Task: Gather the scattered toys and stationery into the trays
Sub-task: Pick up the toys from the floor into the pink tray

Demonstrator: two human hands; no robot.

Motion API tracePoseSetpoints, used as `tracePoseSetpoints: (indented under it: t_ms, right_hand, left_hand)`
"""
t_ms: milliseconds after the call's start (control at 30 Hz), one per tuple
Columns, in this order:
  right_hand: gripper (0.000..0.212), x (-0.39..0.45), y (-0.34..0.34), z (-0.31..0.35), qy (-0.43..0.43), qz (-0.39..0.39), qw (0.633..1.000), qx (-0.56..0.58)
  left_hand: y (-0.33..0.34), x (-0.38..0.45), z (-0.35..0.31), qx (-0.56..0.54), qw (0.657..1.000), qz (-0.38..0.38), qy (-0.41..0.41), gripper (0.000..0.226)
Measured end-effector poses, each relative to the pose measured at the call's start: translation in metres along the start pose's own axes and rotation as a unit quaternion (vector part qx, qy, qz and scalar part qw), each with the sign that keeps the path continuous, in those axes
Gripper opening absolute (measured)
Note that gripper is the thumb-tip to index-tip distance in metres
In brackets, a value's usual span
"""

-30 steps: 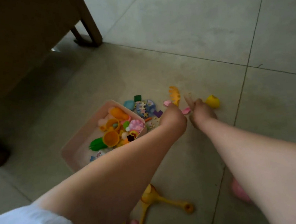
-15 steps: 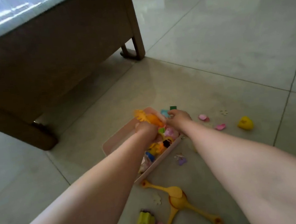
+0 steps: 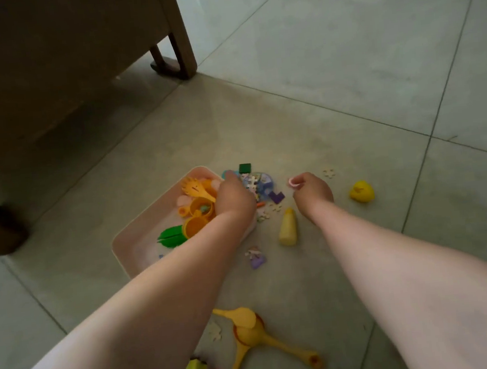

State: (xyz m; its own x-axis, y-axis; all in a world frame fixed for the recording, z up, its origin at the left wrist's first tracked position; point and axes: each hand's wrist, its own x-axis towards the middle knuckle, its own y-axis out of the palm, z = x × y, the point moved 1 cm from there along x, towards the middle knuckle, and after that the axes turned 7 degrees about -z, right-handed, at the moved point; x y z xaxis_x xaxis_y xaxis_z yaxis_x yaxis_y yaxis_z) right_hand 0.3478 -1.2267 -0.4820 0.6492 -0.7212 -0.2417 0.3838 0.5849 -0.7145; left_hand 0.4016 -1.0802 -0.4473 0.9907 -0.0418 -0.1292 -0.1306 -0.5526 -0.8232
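One pink tray [image 3: 128,244] on the floor, long axis running from near-left to far-right; its far corner sits just beyond the left hand [image 3: 233,199]. Left hand is over the tray's far-right end, fingers curled down among the toys there; can't tell whether it grips anything. Inside the tray, left of that hand: one orange fork-like toy [image 3: 194,188] with prongs pointing far-left, two orange cups [image 3: 197,223], and one green leafy toy [image 3: 171,237] whose tip points left.

Right hand [image 3: 312,192] is off the tray, to its right, above the floor. Thumb and forefinger pinch one small pink piece [image 3: 292,182]; the other fingers are curled.

Between the two hands: a heap of puzzle pieces [image 3: 258,184], one green block [image 3: 245,168] at its far edge, one purple block [image 3: 276,196].

Just nearer than the right hand: one pale yellow bottle-shaped toy [image 3: 287,227], long axis near-far, narrow end pointing away. Right of that hand: one yellow duck [image 3: 361,191]. Near the forearms: two yellow long-handled scoops [image 3: 248,331], handles crossing.
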Motion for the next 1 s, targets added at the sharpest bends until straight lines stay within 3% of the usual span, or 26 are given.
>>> tracePoseSetpoints:
  t_ms: [67,167,333,467,600,733,833,1000]
  right_hand:
    - [0.034,0.008,-0.006,-0.019,0.013,-0.027,0.999,-0.029]
    - [0.035,0.015,-0.011,-0.041,-0.007,-0.049,0.99,-0.128]
    - [0.03,0.02,-0.011,-0.065,-0.09,-0.058,0.975,-0.195]
    - [0.023,0.031,-0.017,-0.072,-0.088,-0.035,0.982,-0.161]
    - [0.023,0.033,-0.018,-0.08,-0.079,-0.009,0.983,-0.164]
    - [0.023,0.029,-0.013,-0.075,-0.073,0.032,0.981,-0.176]
    - [0.025,0.024,-0.01,-0.062,-0.073,0.058,0.981,-0.172]
    - [0.023,0.011,-0.008,-0.023,-0.054,-0.012,0.997,-0.059]
  left_hand:
    - [0.013,0.004,-0.01,-0.022,0.998,0.024,0.051,0.027]
    - [0.03,0.001,-0.028,0.041,0.991,0.055,0.117,0.037]
    - [0.054,0.01,-0.04,0.173,0.946,0.031,0.273,0.048]
    - [0.086,0.017,-0.047,0.127,0.952,0.091,0.263,0.054]
    - [0.102,0.015,-0.057,0.183,0.937,0.134,0.265,0.045]
    - [0.103,0.015,-0.061,0.236,0.921,0.124,0.285,0.026]
    - [0.096,0.015,-0.055,0.215,0.934,0.112,0.261,0.024]
    - [0.05,0.013,-0.052,0.097,0.968,0.047,0.227,0.027]
